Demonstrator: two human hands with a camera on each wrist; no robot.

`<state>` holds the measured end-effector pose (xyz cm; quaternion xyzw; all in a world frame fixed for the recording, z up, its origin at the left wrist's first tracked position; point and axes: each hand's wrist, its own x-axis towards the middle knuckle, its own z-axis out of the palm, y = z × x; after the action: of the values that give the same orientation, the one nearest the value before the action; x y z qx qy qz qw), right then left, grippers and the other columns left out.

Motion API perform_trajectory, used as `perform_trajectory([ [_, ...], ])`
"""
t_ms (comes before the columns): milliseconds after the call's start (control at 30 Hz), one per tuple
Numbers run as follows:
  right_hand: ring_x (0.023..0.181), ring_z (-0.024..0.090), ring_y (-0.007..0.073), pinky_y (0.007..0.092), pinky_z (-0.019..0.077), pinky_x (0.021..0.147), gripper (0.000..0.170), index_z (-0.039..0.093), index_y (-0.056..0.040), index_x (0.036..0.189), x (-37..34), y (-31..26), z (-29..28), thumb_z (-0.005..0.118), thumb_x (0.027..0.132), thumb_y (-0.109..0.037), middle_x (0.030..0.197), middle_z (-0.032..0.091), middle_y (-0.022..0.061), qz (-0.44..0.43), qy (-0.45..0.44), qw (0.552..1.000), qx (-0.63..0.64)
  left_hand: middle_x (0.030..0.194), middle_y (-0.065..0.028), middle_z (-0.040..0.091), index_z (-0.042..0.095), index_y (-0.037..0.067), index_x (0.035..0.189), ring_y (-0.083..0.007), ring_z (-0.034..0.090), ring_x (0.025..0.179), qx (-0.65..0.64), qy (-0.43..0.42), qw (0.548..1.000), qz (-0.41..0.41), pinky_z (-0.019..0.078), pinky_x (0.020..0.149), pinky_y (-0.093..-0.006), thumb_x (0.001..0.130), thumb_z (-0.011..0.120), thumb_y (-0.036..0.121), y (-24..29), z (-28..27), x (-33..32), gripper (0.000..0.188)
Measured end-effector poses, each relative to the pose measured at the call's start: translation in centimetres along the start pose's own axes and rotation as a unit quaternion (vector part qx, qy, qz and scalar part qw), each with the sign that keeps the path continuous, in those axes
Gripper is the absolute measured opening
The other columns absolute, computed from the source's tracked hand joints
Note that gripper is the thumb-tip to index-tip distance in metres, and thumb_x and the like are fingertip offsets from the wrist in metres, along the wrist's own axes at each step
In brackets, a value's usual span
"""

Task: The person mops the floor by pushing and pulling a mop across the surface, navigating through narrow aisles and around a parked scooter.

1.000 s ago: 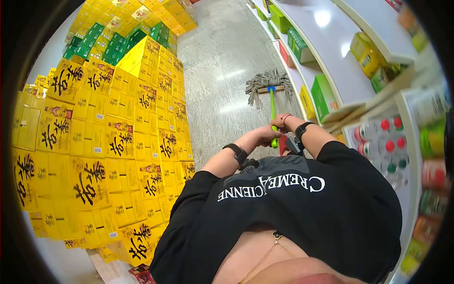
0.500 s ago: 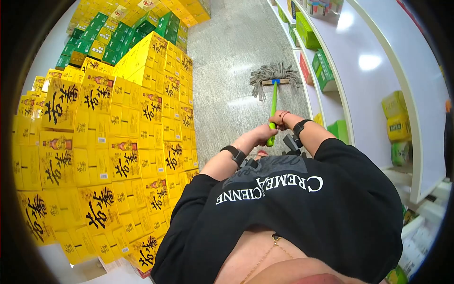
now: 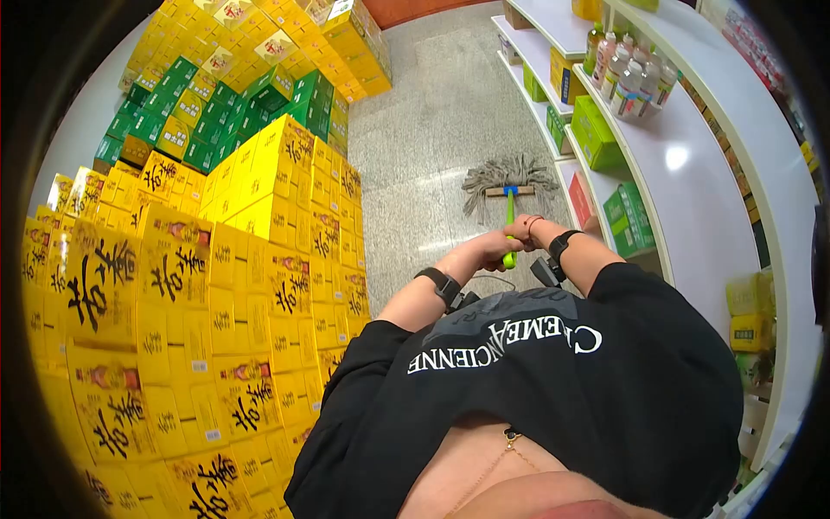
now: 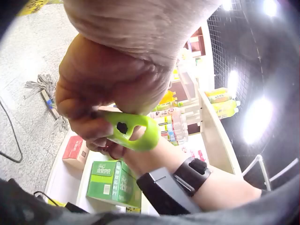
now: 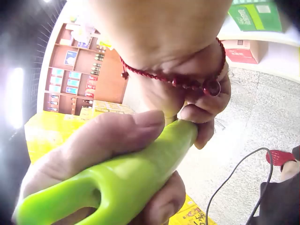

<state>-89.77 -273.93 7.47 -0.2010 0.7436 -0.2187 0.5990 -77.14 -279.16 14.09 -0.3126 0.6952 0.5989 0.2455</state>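
Note:
Both hands hold the bright green handle point(image 5: 136, 173) of a mop. My left hand point(image 3: 493, 249) grips its looped end, and the fingers wrap round it in the left wrist view. Just beyond, my right hand point(image 3: 524, 228), with a red cord bracelet point(image 5: 187, 84) at its wrist, curls round the handle further down. The mop head point(image 3: 510, 180), grey strands on a wooden bar with a blue joint, lies spread on the speckled floor ahead.
Stacked yellow cartons point(image 3: 246, 324) and green cartons point(image 3: 194, 117) line the left side of the aisle floor point(image 3: 415, 138). White shelves point(image 3: 692, 208) run along the right, bearing green boxes point(image 3: 629, 216) and bottles point(image 3: 635, 82). A thin dark cable point(image 5: 225, 183) hangs near the legs.
The person has moved forward along the aisle; shelves and cartons slide back past the body. The mop head now appears closer to the hands. Both hands keep their hold on the handle.

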Motion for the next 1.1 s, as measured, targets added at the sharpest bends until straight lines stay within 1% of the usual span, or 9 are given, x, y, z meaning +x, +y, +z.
perform_trajectory([
  [167,0.035,0.035,0.0123,0.0276,0.0277,0.032,0.022,0.048,-0.0075,0.064,3.2,-3.4,-2.6,0.052,0.075,-0.027,0.049,0.041,0.0031,0.014,0.015,0.999,0.037,0.054,-0.0033,0.048,0.051,0.010,0.081,-0.0134,0.046,0.039,0.016,-0.052,0.998,-0.029,0.0289,0.034,-0.0246,0.075,0.056,0.033,2.4,-5.0,3.1,0.024],
  [233,0.035,0.036,0.0121,0.0272,0.0274,0.032,0.022,0.050,-0.0065,0.065,4.5,-4.4,-3.3,0.053,0.074,-0.026,0.049,0.042,0.0032,0.024,0.044,0.998,0.034,0.058,-0.0063,0.050,0.052,0.004,0.070,-0.0146,0.044,0.042,0.020,-0.038,0.999,0.000,0.0319,0.037,-0.0270,0.073,0.056,0.035,3.2,-6.0,3.5,0.032],
  [567,0.032,0.036,0.0108,0.0240,0.0281,0.030,0.020,0.051,-0.0035,0.067,14.4,-10.7,-8.3,0.051,0.077,-0.021,0.046,0.044,0.0040,0.016,0.032,0.997,0.074,0.059,-0.0075,0.050,0.054,0.000,0.074,-0.0200,0.050,0.048,0.024,-0.022,0.999,-0.009,0.0375,0.042,-0.0319,0.073,0.057,0.040,4.3,-15.8,12.5,0.040],
  [633,0.032,0.037,0.0108,0.0238,0.0288,0.030,0.021,0.051,-0.0029,0.067,17.0,-12.4,-10.7,0.050,0.077,-0.022,0.045,0.044,0.0045,0.015,0.028,0.997,0.069,0.060,-0.0094,0.052,0.056,0.001,0.077,-0.0220,0.053,0.051,0.139,-0.045,0.979,0.140,0.0393,0.044,-0.0340,0.075,0.056,0.038,3.8,-18.4,16.8,0.038],
  [700,0.032,0.037,0.0110,0.0240,0.0294,0.030,0.023,0.051,-0.0025,0.066,20.7,-13.6,-13.3,0.050,0.077,-0.022,0.046,0.045,0.0051,0.007,-0.006,0.997,0.072,0.062,-0.0117,0.053,0.057,0.002,0.080,-0.0231,0.056,0.056,0.176,-0.037,0.977,0.112,0.0409,0.048,-0.0349,0.077,0.053,0.039,5.5,-20.7,19.1,0.037],
  [767,0.032,0.037,0.0119,0.0253,0.0296,0.030,0.025,0.051,-0.0019,0.064,21.7,-16.2,-16.5,0.049,0.078,-0.022,0.045,0.045,0.0055,-0.015,-0.005,0.999,0.048,0.062,-0.0115,0.053,0.056,0.000,0.078,-0.0225,0.055,0.056,0.153,-0.001,0.987,-0.043,0.0408,0.047,-0.0350,0.077,0.051,0.040,10.2,-23.0,19.8,0.041],
  [800,0.032,0.037,0.0117,0.0254,0.0297,0.030,0.025,0.051,-0.0021,0.064,23.7,-16.9,-18.1,0.049,0.078,-0.022,0.045,0.045,0.0055,-0.008,-0.008,0.997,0.070,0.061,-0.0112,0.054,0.056,-0.002,0.074,-0.0222,0.053,0.051,0.104,0.017,0.994,-0.001,0.0401,0.045,-0.0346,0.077,0.049,0.043,9.8,-24.1,22.6,0.046],
  [900,0.032,0.036,0.0113,0.0254,0.0301,0.030,0.025,0.051,-0.0024,0.064,25.5,-21.2,-22.6,0.049,0.078,-0.023,0.045,0.045,0.0052,0.009,-0.003,0.998,0.070,0.059,-0.0108,0.053,0.055,-0.002,0.073,-0.0203,0.051,0.047,0.121,0.007,0.992,-0.032,0.0392,0.042,-0.0323,0.077,0.049,0.042,15.8,-27.6,23.7,0.045],
  [1100,0.032,0.036,0.0117,0.0252,0.0307,0.031,0.030,0.052,-0.0018,0.067,32.3,-25.7,-29.7,0.051,0.079,-0.030,0.046,0.045,0.0052,0.010,-0.058,0.997,0.054,0.059,-0.0120,0.054,0.055,-0.004,0.074,-0.0215,0.053,0.047,0.072,0.006,0.997,-0.013,0.0415,0.044,-0.0327,0.076,0.046,0.039,20.0,-34.0,29.9,0.045],
])
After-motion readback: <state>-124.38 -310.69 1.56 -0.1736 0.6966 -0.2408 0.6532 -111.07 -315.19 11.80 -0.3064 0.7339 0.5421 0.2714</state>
